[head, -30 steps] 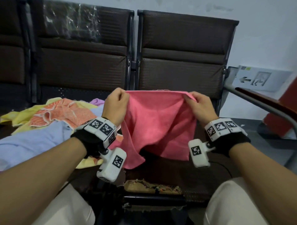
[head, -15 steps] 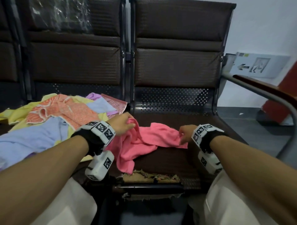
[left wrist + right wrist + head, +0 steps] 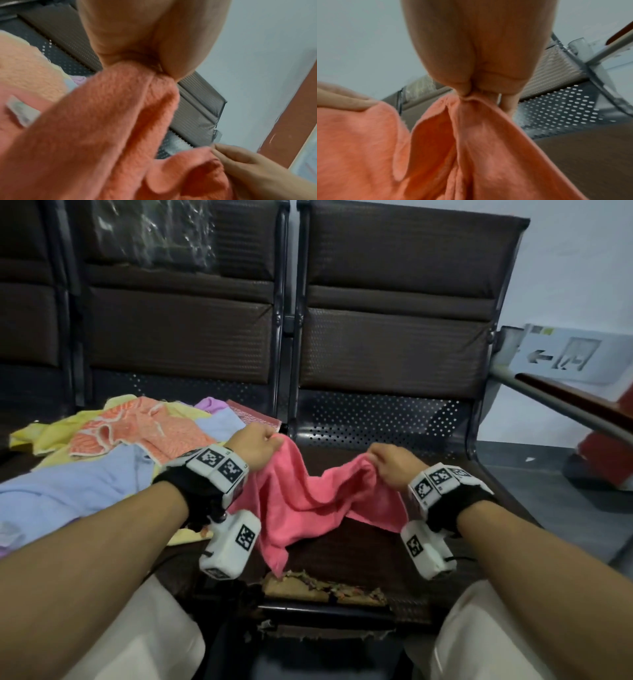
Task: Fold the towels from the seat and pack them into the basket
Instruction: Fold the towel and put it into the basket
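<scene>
A pink towel [image 3: 308, 494] hangs slack between my two hands just above the dark brown seat [image 3: 370, 549]. My left hand [image 3: 255, 448] pinches its left top corner, and the left wrist view shows the cloth [image 3: 109, 121] bunched under those fingers [image 3: 171, 44]. My right hand [image 3: 392, 465] pinches the right top corner, with the towel [image 3: 471, 135] gathered at the fingertips [image 3: 464, 88] in the right wrist view. The towel's lower part droops onto the seat. No basket is in view.
A heap of towels [image 3: 113, 453] in yellow, orange, blue and purple covers the seat to the left. The front edge of the seat is torn [image 3: 322, 587]. A metal armrest [image 3: 565, 405] runs along the right, with a sign [image 3: 575, 354] behind it.
One second ago the towel was held up spread; half a second ago both hands had dropped it onto the seat. Now they have lifted its corners slightly again, still gripping.
</scene>
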The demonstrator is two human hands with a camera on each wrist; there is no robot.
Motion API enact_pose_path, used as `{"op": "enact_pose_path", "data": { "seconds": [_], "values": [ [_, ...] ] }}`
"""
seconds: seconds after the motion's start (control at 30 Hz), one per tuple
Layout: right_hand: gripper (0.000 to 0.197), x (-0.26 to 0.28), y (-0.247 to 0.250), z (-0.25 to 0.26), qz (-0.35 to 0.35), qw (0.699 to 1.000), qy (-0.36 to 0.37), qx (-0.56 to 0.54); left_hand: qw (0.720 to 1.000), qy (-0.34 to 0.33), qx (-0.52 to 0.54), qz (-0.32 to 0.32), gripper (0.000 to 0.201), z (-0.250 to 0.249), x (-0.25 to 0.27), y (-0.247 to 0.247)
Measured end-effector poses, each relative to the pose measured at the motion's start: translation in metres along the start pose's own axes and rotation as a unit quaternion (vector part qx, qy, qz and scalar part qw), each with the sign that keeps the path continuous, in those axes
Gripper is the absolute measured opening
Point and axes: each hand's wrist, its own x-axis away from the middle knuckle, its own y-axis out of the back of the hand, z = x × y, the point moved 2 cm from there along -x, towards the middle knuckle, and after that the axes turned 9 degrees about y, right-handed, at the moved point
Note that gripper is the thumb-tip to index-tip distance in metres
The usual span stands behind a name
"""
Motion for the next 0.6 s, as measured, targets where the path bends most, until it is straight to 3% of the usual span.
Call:
{"op": "enact_pose_path", "data": {
  "seconds": [0.1,0.17,0.23,0.3,0.37,0.4,0.47,0.6],
  "values": [
    [0.016,-0.002,0.014,0.034,-0.102,0.987,0.052,-0.112,0.990,-0.039,0.134,-0.020,0.026,-0.017,0.003,0.006],
    [0.009,0.000,0.021,0.057,-0.155,0.952,0.074,-0.252,0.973,-0.065,0.219,-0.010,0.024,-0.028,0.007,0.009],
    [0.023,0.000,0.024,0.070,-0.145,0.913,0.082,-0.372,0.955,-0.075,0.286,0.017,0.022,-0.036,0.011,0.013],
    [0.039,0.001,0.024,0.076,-0.101,0.941,0.098,-0.309,0.940,-0.074,0.329,0.046,0.023,-0.038,0.012,0.018],
    [0.012,0.003,0.020,0.082,-0.062,0.956,0.110,-0.265,0.928,-0.073,0.358,0.074,0.021,-0.036,0.013,0.021],
    [0.012,0.004,0.021,0.083,-0.066,0.945,0.109,-0.300,0.923,-0.073,0.368,0.085,0.018,-0.035,0.013,0.022],
    [0.031,0.005,0.025,0.085,-0.103,0.891,0.075,-0.435,0.922,-0.081,0.368,0.085,0.012,-0.030,0.012,0.022],
    [0.028,0.005,0.050,0.080,-0.199,0.751,0.027,-0.629,0.949,-0.102,0.295,0.053,0.009,-0.015,0.009,0.020]
  ]
}}
